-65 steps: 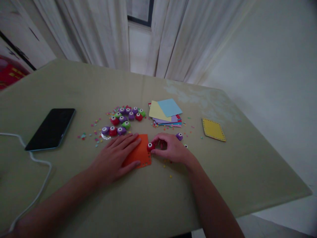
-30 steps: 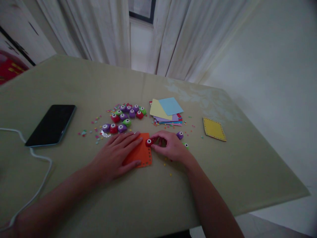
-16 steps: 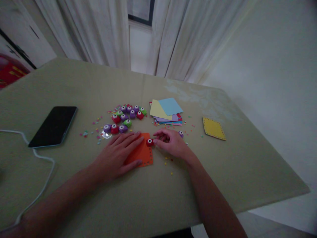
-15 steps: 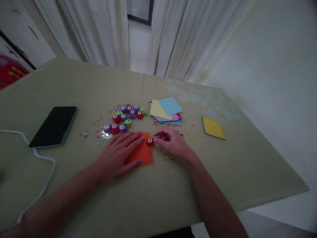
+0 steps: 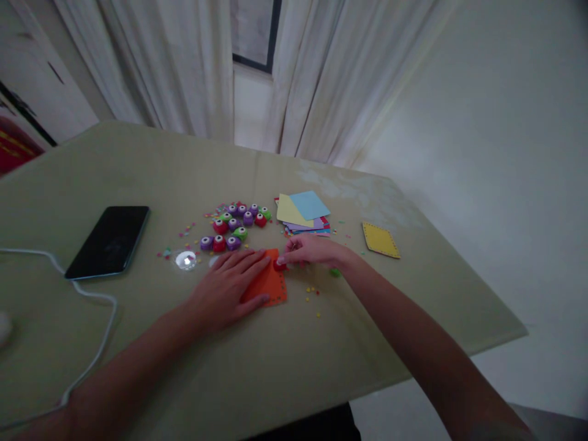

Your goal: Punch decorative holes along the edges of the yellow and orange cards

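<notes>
My left hand (image 5: 232, 282) lies flat with fingers stretched over an orange paper square (image 5: 275, 285), pressing it to the table. Small holes run along the paper's right and lower edges. At its upper right edge sits a small red craft punch (image 5: 279, 264), partly hidden by my right hand (image 5: 303, 250), whose fingers are closed on it. A green punch (image 5: 335, 272) shows beneath my right wrist. Beyond my left fingertips stand several purple punches (image 5: 233, 242), red punches (image 5: 219, 243) and green punches (image 5: 240, 233).
Coloured paper sheets (image 5: 301, 211) are stacked behind my right hand. A yellow hole-edged square (image 5: 381, 239) lies farther right. At left are a black tablet (image 5: 110, 240), a white cable (image 5: 108, 331) and a clear round lid (image 5: 186, 261). Confetti bits (image 5: 313, 290) are scattered about.
My right hand has turned and come over the red punch, hiding more of it. The camera view has shifted a little. My left hand stays flat on the orange paper.
</notes>
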A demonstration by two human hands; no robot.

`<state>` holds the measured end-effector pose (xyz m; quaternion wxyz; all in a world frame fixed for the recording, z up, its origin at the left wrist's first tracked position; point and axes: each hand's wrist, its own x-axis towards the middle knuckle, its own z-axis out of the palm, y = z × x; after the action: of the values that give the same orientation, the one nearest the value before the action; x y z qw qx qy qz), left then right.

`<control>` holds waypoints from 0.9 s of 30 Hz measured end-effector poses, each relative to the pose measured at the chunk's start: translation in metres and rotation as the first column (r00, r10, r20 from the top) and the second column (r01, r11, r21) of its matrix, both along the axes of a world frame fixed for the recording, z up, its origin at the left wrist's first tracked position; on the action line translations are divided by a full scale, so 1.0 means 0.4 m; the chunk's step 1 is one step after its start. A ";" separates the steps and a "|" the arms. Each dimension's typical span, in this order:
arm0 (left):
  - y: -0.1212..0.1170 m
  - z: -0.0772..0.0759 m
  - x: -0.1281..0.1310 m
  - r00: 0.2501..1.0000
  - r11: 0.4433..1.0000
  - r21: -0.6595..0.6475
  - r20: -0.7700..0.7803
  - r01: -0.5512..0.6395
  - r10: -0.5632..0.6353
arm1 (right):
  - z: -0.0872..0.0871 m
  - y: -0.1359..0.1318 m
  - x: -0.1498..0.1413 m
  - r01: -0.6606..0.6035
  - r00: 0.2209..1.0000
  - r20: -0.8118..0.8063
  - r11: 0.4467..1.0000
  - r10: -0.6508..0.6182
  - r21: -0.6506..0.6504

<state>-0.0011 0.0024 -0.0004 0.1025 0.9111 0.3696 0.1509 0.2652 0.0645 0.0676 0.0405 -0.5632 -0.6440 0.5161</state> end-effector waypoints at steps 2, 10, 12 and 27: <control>0.000 -0.001 0.001 1.000 1.000 0.006 0.010 -0.004 0.004 | 0.005 0.014 -0.002 -0.033 0.995 0.094 0.999 0.033 -0.003; -0.001 -0.007 0.004 1.000 1.000 0.011 0.029 0.003 -0.003 | 0.026 0.030 -0.014 -0.198 0.929 0.321 0.980 0.187 0.002; -0.002 -0.008 0.004 0.999 1.000 0.012 0.037 0.002 -0.002 | 0.029 0.032 -0.020 -0.220 0.914 0.354 0.975 0.198 0.021; -0.003 -0.020 0.002 0.999 1.000 0.018 0.053 0.001 -0.002 | 0.014 0.030 -0.029 -0.249 0.920 0.308 0.968 0.243 -0.020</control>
<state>-0.0003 0.0012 -0.0082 0.1044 0.9080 0.3646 0.1783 0.2537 0.0765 0.0733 -0.1203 -0.5511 -0.7131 0.4164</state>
